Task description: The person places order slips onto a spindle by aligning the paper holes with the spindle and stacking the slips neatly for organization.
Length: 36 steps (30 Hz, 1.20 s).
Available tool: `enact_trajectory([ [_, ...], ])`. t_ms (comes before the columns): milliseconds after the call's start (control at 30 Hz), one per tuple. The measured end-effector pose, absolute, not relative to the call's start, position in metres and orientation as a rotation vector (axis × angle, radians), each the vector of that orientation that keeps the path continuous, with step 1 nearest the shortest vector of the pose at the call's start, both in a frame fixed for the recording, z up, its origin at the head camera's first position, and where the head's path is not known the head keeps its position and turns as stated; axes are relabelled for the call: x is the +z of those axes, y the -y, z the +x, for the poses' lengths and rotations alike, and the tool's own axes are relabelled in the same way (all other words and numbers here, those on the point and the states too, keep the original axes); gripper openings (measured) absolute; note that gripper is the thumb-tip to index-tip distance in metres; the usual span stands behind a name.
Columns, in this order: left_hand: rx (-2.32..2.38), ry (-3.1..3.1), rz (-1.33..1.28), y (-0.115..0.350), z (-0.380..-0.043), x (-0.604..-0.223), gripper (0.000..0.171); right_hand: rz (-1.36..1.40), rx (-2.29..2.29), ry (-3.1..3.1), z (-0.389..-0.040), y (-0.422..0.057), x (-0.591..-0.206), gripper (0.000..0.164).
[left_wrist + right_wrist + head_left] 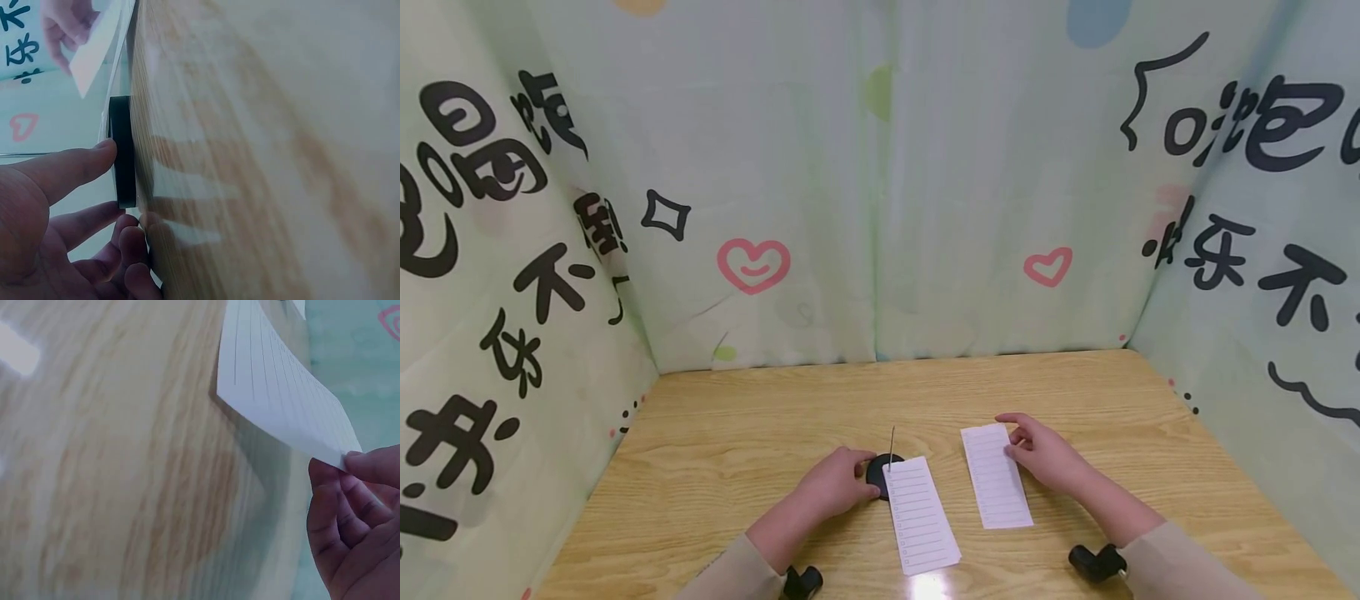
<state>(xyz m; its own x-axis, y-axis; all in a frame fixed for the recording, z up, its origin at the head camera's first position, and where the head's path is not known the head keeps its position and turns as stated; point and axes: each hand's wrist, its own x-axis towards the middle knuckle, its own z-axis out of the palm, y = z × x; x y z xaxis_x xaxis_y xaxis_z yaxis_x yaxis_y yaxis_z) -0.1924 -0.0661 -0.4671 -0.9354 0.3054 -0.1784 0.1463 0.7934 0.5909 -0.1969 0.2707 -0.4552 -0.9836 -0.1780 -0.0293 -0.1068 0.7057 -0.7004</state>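
A bill spike with a round black base (874,476) and a thin upright needle (892,443) stands on the table. My left hand (837,484) grips the rim of that base; in the left wrist view the thumb (87,164) and a finger press its edge. Lined paper slips (922,518) hang on the needle by their top corner and slant toward me over the wood. To the right, my right hand (1043,452) pinches another lined slip (995,483) by its long right edge. The right wrist view shows this slip (275,394) bowed and raised off the table.
The wooden table (737,417) has a glossy surface with a bright reflection near its front. Printed curtains (820,183) close it in at the back and both sides. A black wrist camera (1096,563) sits at the right sleeve, another (802,582) at the left.
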Motion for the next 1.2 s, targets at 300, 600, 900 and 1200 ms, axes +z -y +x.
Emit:
enact_trajectory([
  [300, 0.864, -2.721, 0.358, 0.067, -0.192, -0.467, 0.055, -0.290, -1.425, -2.689, -0.199, -0.260, -0.440, 0.046],
  [600, 0.862, -2.732, 0.383, 0.067, -0.190, -0.465, 0.054, -0.301, -1.558, -2.601, -0.196, -0.249, -0.429, 0.047],
  [900, 0.946, -2.698, 0.328, 0.067, -0.190, -0.465, 0.052, -0.356, -1.618, -2.548, -0.192, -0.234, -0.421, 0.048],
  [1200, 1.260, -2.673, 0.306, 0.064, -0.189, -0.442, 0.043, -0.438, -1.690, -2.469, -0.187, -0.213, -0.413, 0.046],
])
